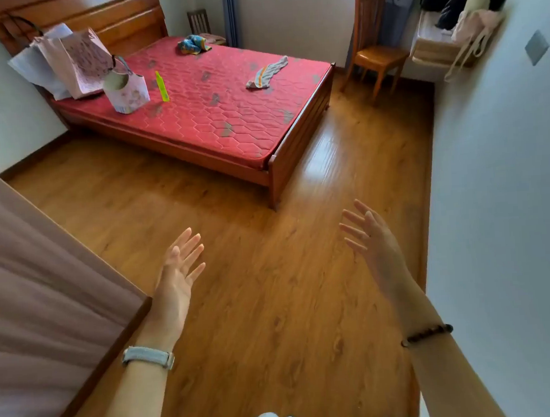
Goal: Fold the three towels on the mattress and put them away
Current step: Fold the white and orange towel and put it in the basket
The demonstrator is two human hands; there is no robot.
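A red quilted mattress [203, 116] on a wooden bed fills the far middle of the room. On it lie a crumpled blue patterned towel [193, 44] near the far edge and a grey towel with an orange stripe [267, 72] toward the right side. A narrow bright green item [162, 86] lies beside a bag; I cannot tell whether it is a towel. My left hand [180, 265] and my right hand [370, 238] are raised over the wooden floor, well short of the bed, fingers spread and empty.
A small pale tote bag [127, 91] and larger paper bags [65, 64] stand at the mattress's left end by the headboard. A wooden chair [375, 50] stands right of the bed. A door [40, 287] stands at my left, a wall with hanging bags [471, 25] at my right.
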